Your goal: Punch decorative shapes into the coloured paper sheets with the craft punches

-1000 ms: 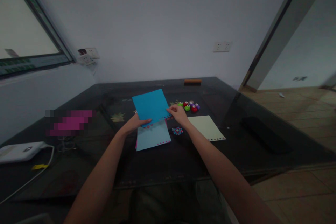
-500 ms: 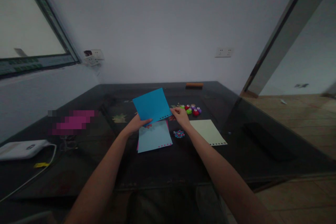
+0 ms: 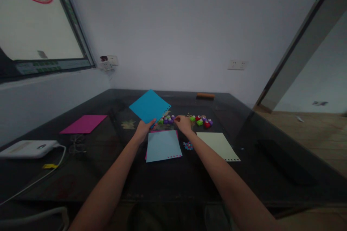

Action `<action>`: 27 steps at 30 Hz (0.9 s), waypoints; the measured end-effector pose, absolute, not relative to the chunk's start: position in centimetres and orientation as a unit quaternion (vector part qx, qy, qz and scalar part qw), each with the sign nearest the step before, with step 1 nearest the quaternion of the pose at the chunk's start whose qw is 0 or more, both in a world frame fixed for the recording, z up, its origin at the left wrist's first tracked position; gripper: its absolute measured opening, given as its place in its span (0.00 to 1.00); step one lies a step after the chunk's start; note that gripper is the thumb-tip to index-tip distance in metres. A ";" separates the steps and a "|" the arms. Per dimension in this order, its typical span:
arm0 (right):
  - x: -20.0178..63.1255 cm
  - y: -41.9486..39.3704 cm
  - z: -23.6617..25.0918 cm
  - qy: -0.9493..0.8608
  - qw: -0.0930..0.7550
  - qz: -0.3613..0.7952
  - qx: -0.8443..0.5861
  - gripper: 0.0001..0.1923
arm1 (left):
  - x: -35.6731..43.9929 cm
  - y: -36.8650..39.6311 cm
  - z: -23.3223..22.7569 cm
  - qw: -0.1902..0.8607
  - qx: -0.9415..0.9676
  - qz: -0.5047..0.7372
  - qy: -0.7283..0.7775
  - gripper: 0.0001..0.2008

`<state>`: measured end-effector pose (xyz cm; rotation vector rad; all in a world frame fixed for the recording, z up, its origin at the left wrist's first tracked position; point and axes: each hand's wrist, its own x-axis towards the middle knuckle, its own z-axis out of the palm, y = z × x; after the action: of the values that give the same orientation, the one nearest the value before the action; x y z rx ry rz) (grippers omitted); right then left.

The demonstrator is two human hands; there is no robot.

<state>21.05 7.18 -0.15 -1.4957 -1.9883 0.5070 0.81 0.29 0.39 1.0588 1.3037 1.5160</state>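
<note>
Dark glossy tabletop (image 3: 189,180) fills the lower view, wall behind, window at left. Pink sheet (image 3: 84,123) lies flat at the left side, well apart from the hands. White device (image 3: 27,148) with a cable sits at the near left edge. Cream sheet (image 3: 218,145) with punched holes along its near edge lies flat, right of the right arm. Pale blue sheet (image 3: 163,145) lies flat between the two forearms, on top of a pink one whose edge peeks out at its left and top. Blue sheet (image 3: 149,105) is lifted off the tabletop, tilted like a diamond, punched holes along its right edge; left hand (image 3: 143,130) has its grip pinched on the sheet's lowest corner. Right hand (image 3: 183,124) is off the blue sheet, just beside it, fingers curled; cannot tell whether its grip is closed on anything. Row of small coloured punches (image 3: 202,120) lies just beyond the right hand, more of them between the hands. Brown bar (image 3: 205,96) at the far edge. Small heap of punched bits (image 3: 187,146) lies beside the right wrist.
</note>
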 end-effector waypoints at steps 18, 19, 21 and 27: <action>18.3 7.3 -0.5 -0.796 0.174 0.041 -0.578 0.13 | 1.5 0.1 0.6 0.499 0.419 0.609 0.452 0.19; 18.3 7.4 -0.6 -0.797 0.174 0.043 -0.577 0.13 | 1.6 0.1 0.6 0.502 0.418 0.607 0.452 0.19; 18.3 7.5 -0.8 -0.798 0.177 0.046 -0.574 0.14 | 1.7 -0.1 0.8 0.509 0.416 0.603 0.452 0.18; 18.6 7.4 -1.4 -0.804 0.194 0.056 -0.559 0.14 | 1.9 -0.3 0.8 0.504 0.416 0.594 0.469 0.17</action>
<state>18.60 7.44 -1.39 -1.5682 -2.2550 0.1569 1.91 -0.26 0.80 1.0037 1.1325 1.4348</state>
